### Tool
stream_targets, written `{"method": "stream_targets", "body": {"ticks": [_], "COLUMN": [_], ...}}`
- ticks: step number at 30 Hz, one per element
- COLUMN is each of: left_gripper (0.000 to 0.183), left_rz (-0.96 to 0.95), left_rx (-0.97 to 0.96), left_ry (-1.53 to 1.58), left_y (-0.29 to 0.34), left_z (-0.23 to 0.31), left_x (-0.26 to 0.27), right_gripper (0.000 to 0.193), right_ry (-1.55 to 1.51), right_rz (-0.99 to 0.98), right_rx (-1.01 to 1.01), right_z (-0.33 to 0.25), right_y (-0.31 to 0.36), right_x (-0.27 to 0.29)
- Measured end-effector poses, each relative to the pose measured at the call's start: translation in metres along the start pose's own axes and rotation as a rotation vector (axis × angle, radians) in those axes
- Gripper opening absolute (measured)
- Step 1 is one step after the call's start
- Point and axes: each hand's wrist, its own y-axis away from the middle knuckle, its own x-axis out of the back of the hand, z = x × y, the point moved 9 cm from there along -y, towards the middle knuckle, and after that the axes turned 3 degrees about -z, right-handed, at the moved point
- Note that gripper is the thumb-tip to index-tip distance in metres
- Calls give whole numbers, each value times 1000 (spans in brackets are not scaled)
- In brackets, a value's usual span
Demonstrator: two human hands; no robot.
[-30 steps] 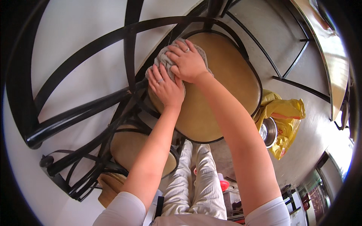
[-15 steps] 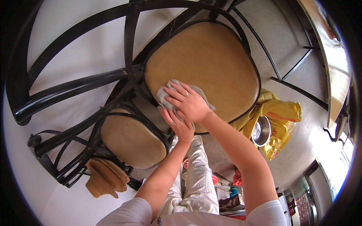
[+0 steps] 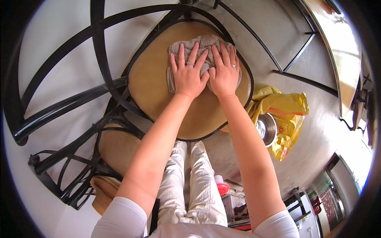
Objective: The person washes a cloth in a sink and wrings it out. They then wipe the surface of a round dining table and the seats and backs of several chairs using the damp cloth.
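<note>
Both of my hands press flat on a grey-beige cloth (image 3: 204, 41), spread over the far right part of a tan chair seat (image 3: 152, 75). My left hand (image 3: 189, 77) has its fingers spread on the cloth's left half. Beside it, my right hand (image 3: 224, 75) lies with fingers stretched out on the right half, the two thumbs nearly touching. The seat has a dark rim, and the chair's black curved backrest (image 3: 71, 95) stands to its left. Part of the cloth is hidden beneath my palms.
A second chair with a tan seat (image 3: 117, 148) stands at lower left, a brown woven hat (image 3: 104, 192) by it. Right of the seat, a yellow plastic bag (image 3: 291, 137) lies around a metal bowl (image 3: 269, 129). A table (image 3: 335, 51) edges the far right; white wall is at left.
My hands and the cloth have moved from the seat's near left edge to its far right part. The cloth, bunched before, is now spread wider, and my hands lie side by side.
</note>
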Motion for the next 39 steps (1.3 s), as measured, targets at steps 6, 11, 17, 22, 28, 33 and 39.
{"method": "stream_targets", "body": {"ticks": [6, 11, 17, 22, 28, 33, 39], "left_gripper": [58, 60, 58, 58, 55, 51, 39], "left_rz": [-176, -297, -316, -251, -90, -18, -229], "left_rx": [-303, -373, -355, -465, -118, -43, -96], "left_ry": [184, 232, 205, 5, -126, -19, 88], "left_y": [28, 101, 193, 177, 34, 29, 175], "left_z": [35, 54, 5, -80, -70, -1, 26], "left_x": [-15, -21, -9, 16, 28, -2, -11], "right_gripper": [60, 59, 65, 72, 65, 59, 48], "right_ry": [14, -140, -143, -246, -147, -37, -87], "right_rz": [79, 150, -55, -365, -145, 29, -101], "right_rx": [-285, -350, -258, 110, 114, -87, -112], "right_z": [21, 4, -62, -104, -64, -13, -39], "right_y": [73, 162, 220, 141, 11, 33, 178], "right_x": [22, 18, -19, -36, -27, 4, 8]}}
